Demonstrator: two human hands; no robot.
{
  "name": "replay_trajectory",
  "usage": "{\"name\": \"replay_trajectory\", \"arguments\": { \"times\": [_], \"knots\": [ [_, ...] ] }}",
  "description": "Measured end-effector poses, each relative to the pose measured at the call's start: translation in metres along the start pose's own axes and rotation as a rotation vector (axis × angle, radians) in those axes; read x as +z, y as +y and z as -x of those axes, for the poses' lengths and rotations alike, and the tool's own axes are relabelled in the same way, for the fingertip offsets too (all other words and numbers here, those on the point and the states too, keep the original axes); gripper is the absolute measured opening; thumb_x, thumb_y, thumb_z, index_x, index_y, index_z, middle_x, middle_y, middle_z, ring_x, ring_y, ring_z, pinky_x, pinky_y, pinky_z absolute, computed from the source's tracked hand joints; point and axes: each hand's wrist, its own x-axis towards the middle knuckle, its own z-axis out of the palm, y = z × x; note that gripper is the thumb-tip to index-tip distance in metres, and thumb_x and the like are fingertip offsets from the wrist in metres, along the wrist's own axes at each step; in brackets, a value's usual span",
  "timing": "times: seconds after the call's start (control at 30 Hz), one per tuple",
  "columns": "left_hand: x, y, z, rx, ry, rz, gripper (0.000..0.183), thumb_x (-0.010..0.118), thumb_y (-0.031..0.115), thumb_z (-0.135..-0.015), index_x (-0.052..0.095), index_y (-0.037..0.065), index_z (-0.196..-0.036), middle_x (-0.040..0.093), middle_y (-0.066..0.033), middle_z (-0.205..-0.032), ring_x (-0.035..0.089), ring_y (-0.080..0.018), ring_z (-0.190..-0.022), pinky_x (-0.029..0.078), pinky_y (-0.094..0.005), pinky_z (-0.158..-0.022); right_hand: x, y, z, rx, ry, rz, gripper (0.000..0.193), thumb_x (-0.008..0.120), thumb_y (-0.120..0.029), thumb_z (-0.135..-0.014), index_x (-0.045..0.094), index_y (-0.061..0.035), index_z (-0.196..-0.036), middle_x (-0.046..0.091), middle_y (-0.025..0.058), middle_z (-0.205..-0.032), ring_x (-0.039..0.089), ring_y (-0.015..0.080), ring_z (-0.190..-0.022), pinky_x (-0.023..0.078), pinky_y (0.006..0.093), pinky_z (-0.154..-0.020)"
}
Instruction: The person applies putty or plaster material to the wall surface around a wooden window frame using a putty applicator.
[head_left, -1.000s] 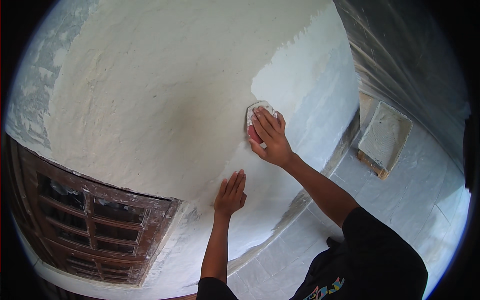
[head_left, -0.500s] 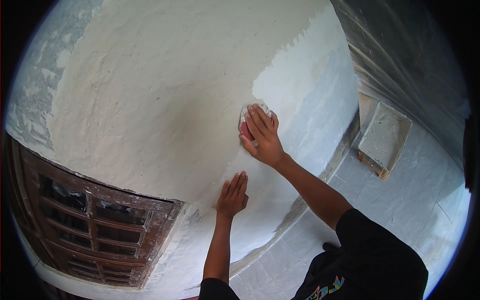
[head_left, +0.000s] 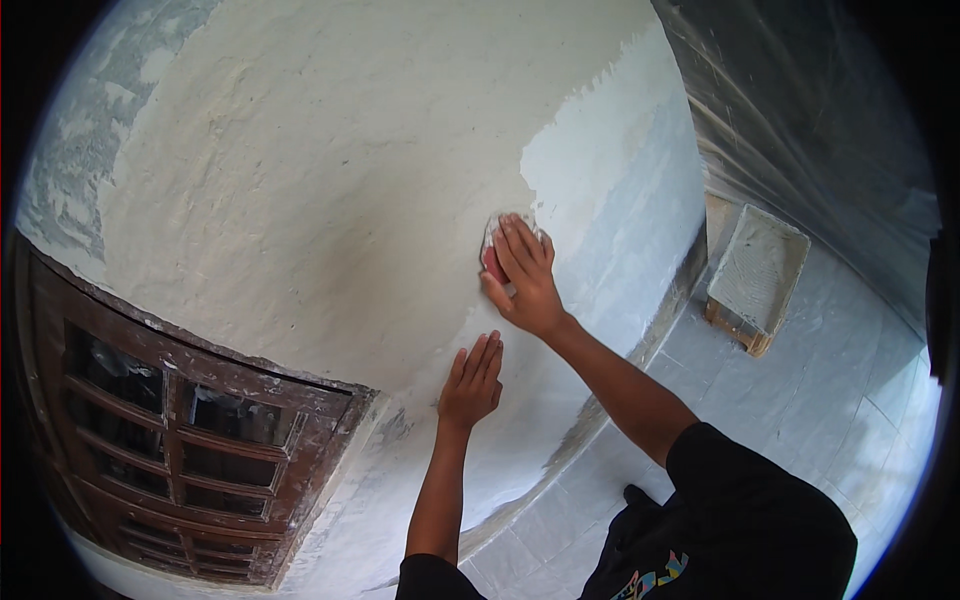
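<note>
My right hand (head_left: pixel 528 285) is pressed to the wall (head_left: pixel 330 170) over a red pad (head_left: pixel 494 262) smeared with pale plaster. The fingers lie across the pad and the thumb sits along its near edge. Most of the pad is hidden under the hand, so I cannot tell its exact kind. Lower and to the left, my left hand (head_left: pixel 469 388) rests flat against the wall, fingers straight and holding nothing. Around both hands the wall carries a beige coat, with a whiter patch to the right of the right hand.
A brown wooden window frame (head_left: pixel 170 430) with dark panes, spattered with paint, is set into the wall at lower left. To the right, a plaster-coated tray (head_left: pixel 757 268) stands on a wooden support on the tiled floor (head_left: pixel 800 400). Clear plastic sheeting (head_left: pixel 790 110) hangs behind it.
My right hand and the pad have slid slightly left and down relative to the whiter patch's edge. The left hand stays about where it was. The view has shifted a little.
</note>
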Motion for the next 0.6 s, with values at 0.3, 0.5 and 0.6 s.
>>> {"name": "replay_trajectory", "arguments": {
  "times": [0.3, 0.5, 0.6],
  "knots": [
    [-0.005, -0.006, 0.077, 0.032, -0.067, 0.201, 0.061, 0.053, 0.024, -0.084, 0.054, 0.006, -0.143, 0.046, -0.0067, -0.158, 0.036, -0.0172, -0.149, 0.016, -0.0428, -0.126, -0.013, -0.034, 0.04, 0.066, 0.027, -0.071, 0.054, 0.071, -0.016, -0.085, 0.058, 0.005, -0.133, 0.054, 0.0211, -0.145, 0.044, 0.0342, -0.142, 0.027, 0.0507, -0.111],
    [0.001, -0.002, 0.071, 0.068, -0.025, 0.226, 0.058, 0.053, 0.024, -0.086, 0.056, 0.004, -0.14, 0.045, -0.0083, -0.158, 0.035, -0.0186, -0.15, 0.017, -0.0424, -0.125, 0.017, -0.041, 0.009, 0.027, 0.115, 0.068, 0.054, 0.071, -0.013, -0.085, 0.057, 0.0064, -0.133, 0.053, 0.0231, -0.146, 0.046, 0.0357, -0.14, 0.03, 0.0465, -0.11],
    [0.004, 0.0, 0.082, 0.033, 0.006, 0.271, 0.056, 0.053, 0.02, -0.085, 0.058, 0.003, -0.138, 0.051, -0.0097, -0.153, 0.04, -0.0199, -0.148, 0.021, -0.0458, -0.124, 0.018, -0.083, 0.129, 0.12, -0.13, -0.022, 0.055, 0.07, -0.017, -0.085, 0.058, 0.0045, -0.134, 0.052, 0.0231, -0.147, 0.043, 0.0351, -0.143, 0.027, 0.0531, -0.112]
  ]
}}
